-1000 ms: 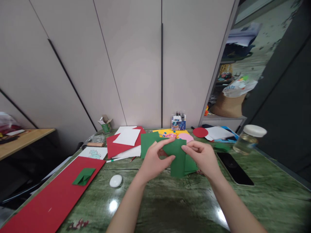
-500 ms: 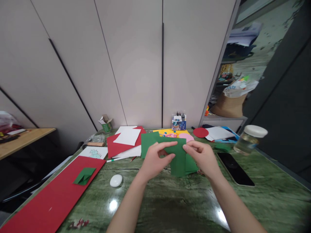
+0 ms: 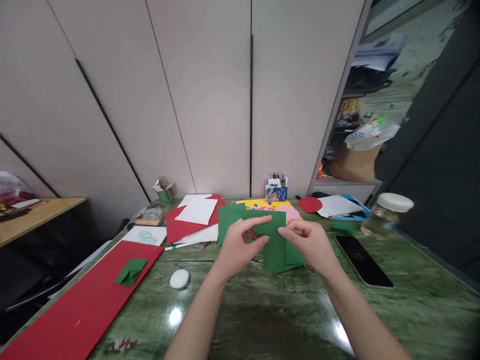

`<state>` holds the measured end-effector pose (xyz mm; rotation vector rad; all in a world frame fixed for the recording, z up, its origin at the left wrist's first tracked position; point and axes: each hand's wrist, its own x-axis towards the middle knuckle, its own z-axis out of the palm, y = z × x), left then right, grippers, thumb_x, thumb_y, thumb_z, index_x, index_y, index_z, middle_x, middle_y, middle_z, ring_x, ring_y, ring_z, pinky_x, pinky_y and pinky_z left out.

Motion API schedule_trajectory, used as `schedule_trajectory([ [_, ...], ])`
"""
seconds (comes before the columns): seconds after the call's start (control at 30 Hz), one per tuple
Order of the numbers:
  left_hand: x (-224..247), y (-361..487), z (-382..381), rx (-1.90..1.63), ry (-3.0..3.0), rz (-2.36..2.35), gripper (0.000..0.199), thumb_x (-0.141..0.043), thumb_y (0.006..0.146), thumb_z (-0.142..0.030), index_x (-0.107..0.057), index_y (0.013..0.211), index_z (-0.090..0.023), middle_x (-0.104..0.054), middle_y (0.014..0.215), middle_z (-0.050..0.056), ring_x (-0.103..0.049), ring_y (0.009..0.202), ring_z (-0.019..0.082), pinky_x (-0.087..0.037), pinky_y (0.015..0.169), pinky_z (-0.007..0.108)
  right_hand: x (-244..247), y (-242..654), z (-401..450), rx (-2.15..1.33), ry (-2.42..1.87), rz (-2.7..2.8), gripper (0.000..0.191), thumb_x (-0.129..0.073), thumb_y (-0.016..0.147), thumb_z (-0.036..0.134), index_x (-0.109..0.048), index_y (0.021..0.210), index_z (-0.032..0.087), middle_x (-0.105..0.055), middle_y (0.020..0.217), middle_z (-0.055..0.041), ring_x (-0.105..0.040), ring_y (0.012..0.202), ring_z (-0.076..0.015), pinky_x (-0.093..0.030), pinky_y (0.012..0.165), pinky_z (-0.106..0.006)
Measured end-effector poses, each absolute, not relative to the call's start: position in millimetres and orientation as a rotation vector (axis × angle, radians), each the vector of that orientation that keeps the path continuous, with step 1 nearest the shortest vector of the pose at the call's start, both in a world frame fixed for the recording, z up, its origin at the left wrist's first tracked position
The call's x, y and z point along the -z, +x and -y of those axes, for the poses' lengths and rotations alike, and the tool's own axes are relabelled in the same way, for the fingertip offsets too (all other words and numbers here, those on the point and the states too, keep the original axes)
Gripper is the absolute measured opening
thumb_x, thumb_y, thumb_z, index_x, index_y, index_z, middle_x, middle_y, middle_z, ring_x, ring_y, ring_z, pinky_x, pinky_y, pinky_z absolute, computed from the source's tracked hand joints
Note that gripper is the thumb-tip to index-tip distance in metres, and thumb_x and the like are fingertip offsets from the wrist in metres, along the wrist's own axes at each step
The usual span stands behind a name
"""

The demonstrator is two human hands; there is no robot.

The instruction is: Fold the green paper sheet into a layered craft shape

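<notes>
A green sheet of paper (image 3: 275, 252) is held up above the table in front of me. My left hand (image 3: 242, 245) grips its left side, index finger stretched across the front and thumb below it. My right hand (image 3: 309, 242) pinches the sheet's right edge between thumb and fingers. Behind it, more green paper (image 3: 229, 222) shows to the left, and green pieces (image 3: 294, 255) lie on the right. A small folded green paper (image 3: 130, 272) rests on the long red sheet (image 3: 82, 305) at the left.
A white oval object (image 3: 179, 279) lies left of my hands. To the right are a black phone (image 3: 363, 261) and a lidded jar (image 3: 386, 217). White paper (image 3: 197, 211), a red paper circle (image 3: 310, 205) and a box of pens (image 3: 276, 190) stand or lie toward the back.
The green sheet has shifted slightly up and left. My right thumb has moved a little down and left along its edge, while my left hand has barely moved.
</notes>
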<state>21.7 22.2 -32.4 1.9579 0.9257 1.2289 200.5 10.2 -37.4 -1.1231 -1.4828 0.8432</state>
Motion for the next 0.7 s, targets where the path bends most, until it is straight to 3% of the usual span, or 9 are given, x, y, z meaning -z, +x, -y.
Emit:
schedule_trajectory([
  [0.3, 33, 20, -17, -1.150, 2.060, -0.855, 0.040, -0.064, 0.075, -0.013, -0.064, 0.110, -0.030, -0.069, 0.093, 0.001, -0.054, 0.074, 0.016, -0.049, 0.066, 0.027, 42, 200, -4, -0.700, -1.138, 1.479, 0.039, -0.060, 0.076, 0.044, -0.038, 0.055, 0.020, -0.030, 0.055, 0.0048, -0.032, 0.053, -0.0105, -0.027, 0.048, -0.023],
  [0.7, 34, 24, -12, -1.178, 2.002, -0.761, 0.043, -0.068, 0.073, -0.014, -0.064, 0.112, -0.032, -0.069, 0.101, 0.002, -0.056, 0.080, 0.016, -0.051, 0.070, 0.027, 37, 198, 7, -0.521, -1.153, 1.447, 0.039, -0.058, 0.078, 0.040, -0.036, 0.053, 0.020, -0.031, 0.053, 0.0048, -0.030, 0.051, -0.0101, -0.024, 0.048, -0.024],
])
